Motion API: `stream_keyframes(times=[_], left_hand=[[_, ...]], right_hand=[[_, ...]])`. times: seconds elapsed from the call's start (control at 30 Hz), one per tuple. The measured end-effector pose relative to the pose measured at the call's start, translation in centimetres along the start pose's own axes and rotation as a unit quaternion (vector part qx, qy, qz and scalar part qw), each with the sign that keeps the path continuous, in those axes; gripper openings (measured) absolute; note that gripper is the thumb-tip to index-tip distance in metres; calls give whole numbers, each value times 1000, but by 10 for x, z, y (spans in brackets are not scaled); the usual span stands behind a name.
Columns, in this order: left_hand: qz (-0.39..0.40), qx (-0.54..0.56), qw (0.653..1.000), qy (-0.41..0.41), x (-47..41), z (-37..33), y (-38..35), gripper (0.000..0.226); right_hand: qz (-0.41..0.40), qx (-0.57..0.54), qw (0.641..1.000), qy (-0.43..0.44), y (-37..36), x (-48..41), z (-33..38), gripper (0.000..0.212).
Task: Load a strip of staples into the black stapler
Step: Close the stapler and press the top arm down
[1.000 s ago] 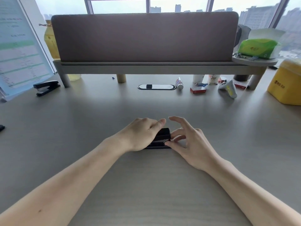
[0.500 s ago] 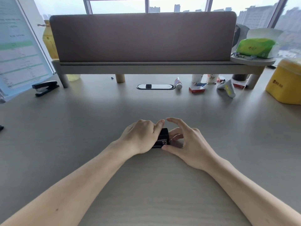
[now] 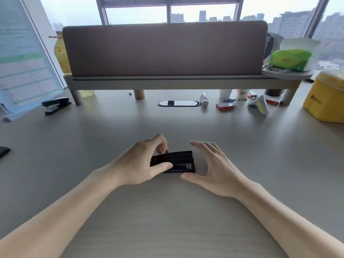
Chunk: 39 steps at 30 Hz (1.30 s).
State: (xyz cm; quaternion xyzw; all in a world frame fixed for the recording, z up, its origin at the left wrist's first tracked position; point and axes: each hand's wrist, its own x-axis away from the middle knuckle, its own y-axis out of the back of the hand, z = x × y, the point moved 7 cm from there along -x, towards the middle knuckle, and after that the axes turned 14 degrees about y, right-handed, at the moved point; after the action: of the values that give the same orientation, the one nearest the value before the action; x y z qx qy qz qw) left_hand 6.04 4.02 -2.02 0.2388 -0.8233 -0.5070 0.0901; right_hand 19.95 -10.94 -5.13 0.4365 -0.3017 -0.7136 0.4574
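Black stapler (image 3: pixel 174 162), lying flat and closed on the grey wood-grain desk (image 3: pixel 167 220), near centre of view, its nose end with a small metal fitting turned toward 3 o'clock. Left hand (image 3: pixel 141 164) gripping the stapler's 9 o'clock end, thumb pressed on the near side, fingers curled over the far top edge. Right hand (image 3: pixel 214 170) spread and empty, cupped just beside the nose end at 3 o'clock; thumb tip near the stapler's near corner, whether touching cannot be told; fingers apart from the body. No staple strip can be made out. Second black stapler (image 3: pixel 55 105) at 10 o'clock, well apart, beside a standing printed sheet (image 3: pixel 24 67). Brown fabric divider (image 3: pixel 163 51) on a raised shelf at 12 o'clock. Below the shelf, toward 1 o'clock: small red box (image 3: pixel 224 106), white tube (image 3: pixel 203 99). Yellow container (image 3: pixel 327 97) at 2 o'clock; green tissue pack (image 3: pixel 289 59) above it on the shelf end.
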Motion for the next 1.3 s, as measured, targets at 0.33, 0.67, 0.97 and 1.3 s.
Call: stream_keyframes(times=[0.33, 0.67, 0.97, 1.3], left_hand=[[-28, 31, 999, 35, -6, 31, 6, 33], [-204, 23, 961, 187, -111, 81, 25, 28], [-232, 16, 950, 207, -179, 94, 13, 27], [-240, 5, 951, 194, -199, 98, 10, 29]], right_hand=[[185, 130, 973, -45, -20, -9, -12, 117], [190, 132, 972, -44, -26, -51, -37, 113], [194, 144, 970, -20, -30, -78, -56, 111], [189, 141, 972, -17, -30, -78, -55, 112]])
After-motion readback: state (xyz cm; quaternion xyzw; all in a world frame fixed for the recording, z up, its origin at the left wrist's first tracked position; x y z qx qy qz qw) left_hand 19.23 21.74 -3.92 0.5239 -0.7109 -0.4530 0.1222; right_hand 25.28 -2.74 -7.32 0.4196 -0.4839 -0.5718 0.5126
